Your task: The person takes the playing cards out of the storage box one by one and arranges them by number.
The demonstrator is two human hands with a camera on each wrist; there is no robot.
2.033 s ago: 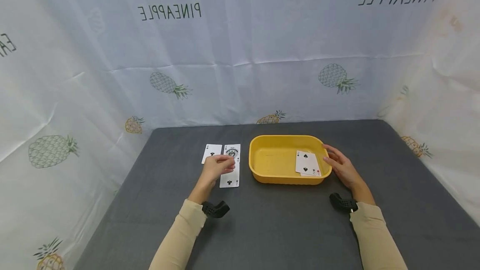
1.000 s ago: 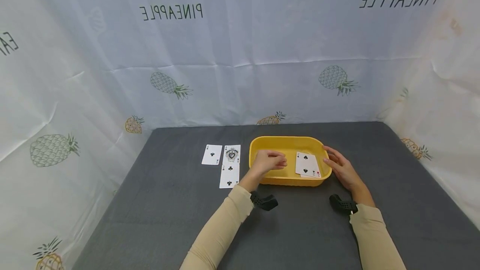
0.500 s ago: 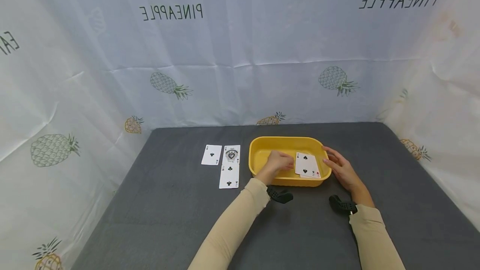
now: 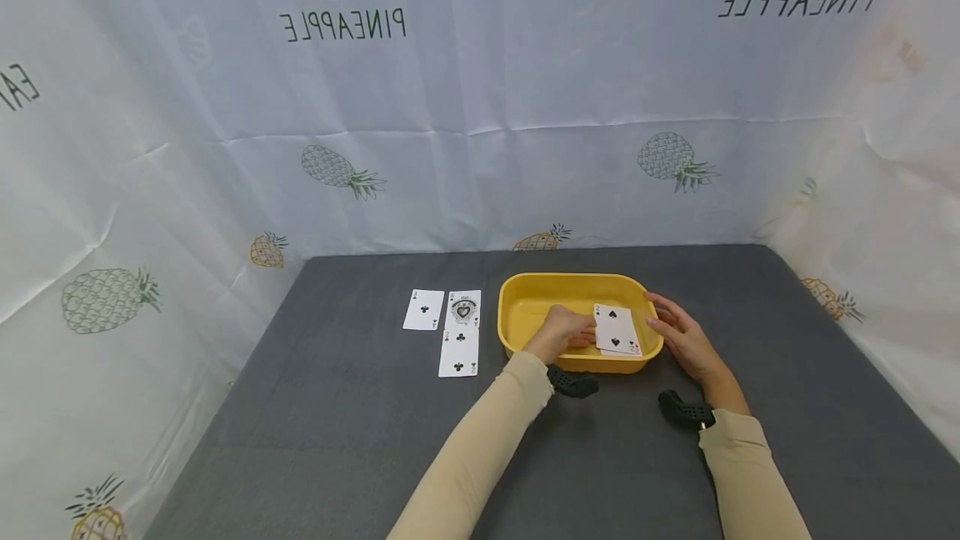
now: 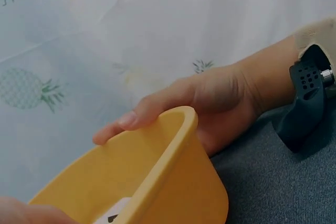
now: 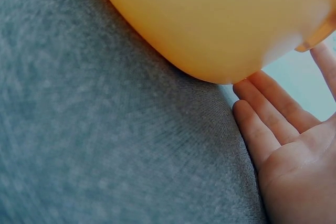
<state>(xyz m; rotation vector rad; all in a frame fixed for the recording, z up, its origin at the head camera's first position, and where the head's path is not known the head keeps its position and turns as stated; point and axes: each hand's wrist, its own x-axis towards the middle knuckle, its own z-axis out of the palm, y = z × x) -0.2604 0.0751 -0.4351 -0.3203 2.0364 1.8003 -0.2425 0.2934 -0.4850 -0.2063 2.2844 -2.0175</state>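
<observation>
The person's two pale beige sleeves come in at the near edge, the left sleeve [image 4: 471, 448] slanting across toward the middle and the right sleeve [image 4: 753, 473] keeping to its own side. A black wrist camera sits on each arm, the left camera [image 4: 574, 384] close to the front of a yellow tray [image 4: 622, 365] and the right camera [image 4: 683, 409] just past its near right corner.

The right hand [image 4: 688, 342] grasps the tray by its right end, the thumb over the rim and the other fingers along the outside. The left hand [image 4: 559, 330] reaches over the near rim into the tray, its bent fingers meeting the left edge of a two of spades [image 4: 617, 327]; whether they pinch it, one cannot tell. That card lies in the tray's right half, over another card [image 4: 624, 353] that shows only as a thin strip with a red mark.

Left of the tray, on the dark grey bench [image 4: 337, 415], lies a two of clubs [image 4: 459, 363]. Its far edge meets an ace with a round emblem [image 4: 464, 307], and beside that, slightly apart, is an ace of clubs [image 4: 423, 310].

Behind the bench hangs a white cloth [image 4: 480, 73] printed with pineapples and reversed lettering.
</observation>
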